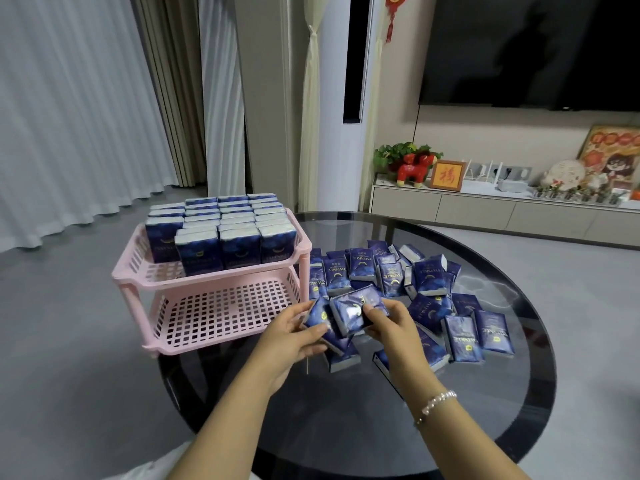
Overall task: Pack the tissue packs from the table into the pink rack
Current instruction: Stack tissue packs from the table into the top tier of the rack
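Observation:
A pink two-tier rack (138, 271) stands at the left edge of the round dark glass table (485, 427). Its top shelf is filled with upright dark blue tissue packs (221, 233); the lower shelf (221, 313) holds nothing. Several loose tissue packs (429, 275) lie scattered over the middle of the table. My left hand (294, 337) grips a tissue pack (317, 315) just right of the lower shelf. My right hand (391, 327) pinches another tissue pack (349, 310) beside it, over more packs on the table.
A low TV cabinet (485, 206) with ornaments runs along the far wall under a wall TV (530, 46). Curtains (86, 98) hang at the left over grey floor. A bead bracelet (438, 401) is on my right wrist.

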A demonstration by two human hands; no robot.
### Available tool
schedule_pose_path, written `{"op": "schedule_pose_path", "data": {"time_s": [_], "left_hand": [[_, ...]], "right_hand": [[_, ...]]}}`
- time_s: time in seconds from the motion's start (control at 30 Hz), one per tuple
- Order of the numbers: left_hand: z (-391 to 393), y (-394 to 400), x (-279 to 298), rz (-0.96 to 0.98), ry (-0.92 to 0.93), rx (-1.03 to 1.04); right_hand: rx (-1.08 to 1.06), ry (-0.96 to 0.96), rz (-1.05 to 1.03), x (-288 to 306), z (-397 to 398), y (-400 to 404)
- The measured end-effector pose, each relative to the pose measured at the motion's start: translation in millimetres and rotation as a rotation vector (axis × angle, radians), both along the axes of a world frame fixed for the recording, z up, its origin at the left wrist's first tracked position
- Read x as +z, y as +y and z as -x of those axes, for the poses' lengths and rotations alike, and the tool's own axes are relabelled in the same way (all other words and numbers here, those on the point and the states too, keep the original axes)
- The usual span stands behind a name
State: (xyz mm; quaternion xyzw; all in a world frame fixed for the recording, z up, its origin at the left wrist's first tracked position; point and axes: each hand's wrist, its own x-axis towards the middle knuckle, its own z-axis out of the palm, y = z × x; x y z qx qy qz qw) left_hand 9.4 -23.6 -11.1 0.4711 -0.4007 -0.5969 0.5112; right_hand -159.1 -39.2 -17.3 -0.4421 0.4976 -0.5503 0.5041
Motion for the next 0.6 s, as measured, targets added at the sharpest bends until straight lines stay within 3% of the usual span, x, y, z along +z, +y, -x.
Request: {"op": "schedule_pose_path", "data": {"time_s": [0.4,0.6], "left_hand": [[1.0,0.5,4.3,0.081,0.101,-0.023],[-0.8,-4.7,-1.8,0.069,-0.06,0.079]], "right_hand": [[0.079,0.082,-0.052,-13.7,-30.5,-8.5],[0.087,0.117,-0.051,-12.3,-36.2,-3.9]]}}
